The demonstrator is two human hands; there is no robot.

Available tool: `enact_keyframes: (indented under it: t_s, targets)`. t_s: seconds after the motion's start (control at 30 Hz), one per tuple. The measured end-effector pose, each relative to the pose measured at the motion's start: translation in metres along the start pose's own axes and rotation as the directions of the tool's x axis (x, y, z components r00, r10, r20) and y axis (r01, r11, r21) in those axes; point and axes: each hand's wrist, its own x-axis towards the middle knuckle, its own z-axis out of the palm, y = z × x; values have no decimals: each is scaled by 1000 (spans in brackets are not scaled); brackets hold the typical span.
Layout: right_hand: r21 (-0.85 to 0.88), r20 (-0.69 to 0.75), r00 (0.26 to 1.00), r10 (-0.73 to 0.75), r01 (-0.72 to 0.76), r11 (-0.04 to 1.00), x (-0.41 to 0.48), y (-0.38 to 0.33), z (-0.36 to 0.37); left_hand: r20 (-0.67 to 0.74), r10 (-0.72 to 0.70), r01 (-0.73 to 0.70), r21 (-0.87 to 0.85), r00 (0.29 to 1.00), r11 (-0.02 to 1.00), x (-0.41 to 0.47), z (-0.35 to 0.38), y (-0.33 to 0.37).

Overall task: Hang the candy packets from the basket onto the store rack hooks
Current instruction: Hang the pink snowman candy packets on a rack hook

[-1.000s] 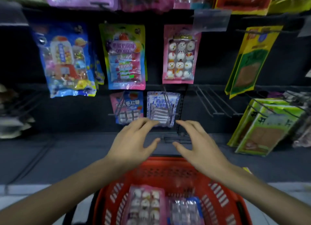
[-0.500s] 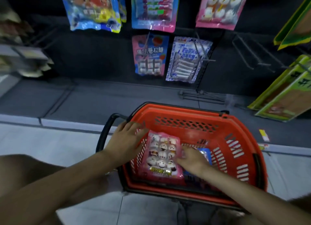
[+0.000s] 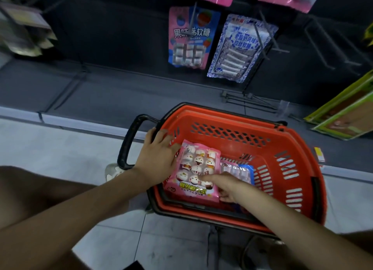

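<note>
Snowman candy packet [image 3: 196, 169] lies near-left in the basket [image 3: 292, 169]; my right hand [image 3: 228, 186] pinches its near corner, my left hand [image 3: 159, 158] rests flat-fingered on its left edge. Farther off, a pink packet [image 3: 189, 37] and a blue-white packet [image 3: 240, 50] hang on hooks [image 3: 270, 32].

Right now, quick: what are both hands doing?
Left hand: open, fingers straight, resting against the left edge of the pink snowman packet by the basket rim.
Right hand: pinching that packet's near corner.
</note>
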Motion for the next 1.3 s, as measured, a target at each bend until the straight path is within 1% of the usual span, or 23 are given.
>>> enact_keyframes:
  t_s: [0.1, 0.23, 0.3, 0.4, 0.5, 0.53, 0.6, 0.67, 0.7, 0.73, 0.77, 0.8, 0.83, 0.87, 0.93, 1.0, 1.03, 1.1, 1.13, 1.17, 1.2, 1.27, 1.3]
  targets:
    - [76, 65, 995, 74, -78, 994, -7, -9, -7, 4, -6, 6, 1, 1000, 1000, 1, 0, -1]
    - [164, 134, 991, 15, -37, 986, -15, -19, -27, 25, -8, 8, 10, 1000, 1000, 2, 0, 1]
    - [190, 171, 985, -25, -8, 982, -19, -25, -40, 14, -4, 4, 11, 1000, 1000, 2, 0, 1]
    - [203, 229, 973, -39, -8, 979, -29, -34, -58, -17, -2, 2, 10, 1000, 1000, 3, -2, 2]
    - [164, 197, 979, -59, 26, 986, -44, -49, -74, -47, 1, 0, 11, 999, 1000, 5, -1, 2]
    - [115, 164, 982, -94, 75, 990, -49, -54, -80, -60, 3, -2, 8, 998, 1000, 5, -1, 2]
    - [-77, 116, 978, -172, 182, 980, -63, -66, -92, -100, 1, -3, -24, 995, 1000, 6, -4, 4]
    - [-290, 92, 969, -229, 246, 925, -81, -78, -102, -148, -11, -1, -82, 989, 997, 7, -9, 7]
    - [-394, 86, 962, -257, 270, 878, -90, -85, -106, -169, -18, -2, -114, 985, 994, 9, -12, 9]
    - [-521, 77, 951, -299, 294, 801, -99, -91, -109, -186, -24, -4, -146, 982, 989, 10, -14, 12]
    - [-660, 62, 933, -355, 305, 687, -108, -98, -112, -197, -30, -6, -178, 980, 984, 12, -18, 14]
    - [-776, 46, 901, -431, 304, 552, -115, -103, -113, -210, -36, -8, -209, 977, 978, 14, -21, 17]
    - [-858, 29, 851, -525, 290, 423, -120, -106, -111, -218, -41, -11, -237, 975, 972, 16, -25, 19]
    - [-903, 15, 788, -615, 275, 329, -124, -106, -110, -224, -43, -19, -265, 974, 964, 18, -29, 22]
    - [-931, 33, 661, -750, 293, 218, -131, -103, -103, -220, -31, -41, -317, 975, 947, 20, -37, 29]
    - [-934, 84, 586, -806, 329, 142, -137, -99, -95, -201, -23, -54, -370, 979, 928, 20, -45, 36]
    - [-939, 113, 556, -823, 330, 94, -139, -97, -90, -159, -30, -37, -401, 987, 915, 18, -48, 40]
    - [-948, 184, 472, -862, 318, -28, -142, -95, -81, -18, -61, 45, -484, 998, 874, 16, -56, 50]
    - [-943, 221, 420, -880, 321, -83, -143, -94, -77, 37, -79, 86, -552, 996, 829, 14, -57, 55]
    - [-934, 255, 368, -894, 333, -129, -143, -92, -72, 87, -97, 130, -633, 991, 763, 13, -58, 60]
    - [-922, 283, 327, -902, 351, -162, -143, -90, -68, 124, -115, 169, -728, 986, 665, 13, -57, 64]
    - [-896, 295, 271, -916, 412, -167, -142, -89, -63, 150, -171, 212, -872, 974, 441, 13, -54, 68]
    - [-887, 283, 250, -926, 437, -154, -142, -89, -62, 152, -223, 227, -905, 963, 360, 13, -54, 68]
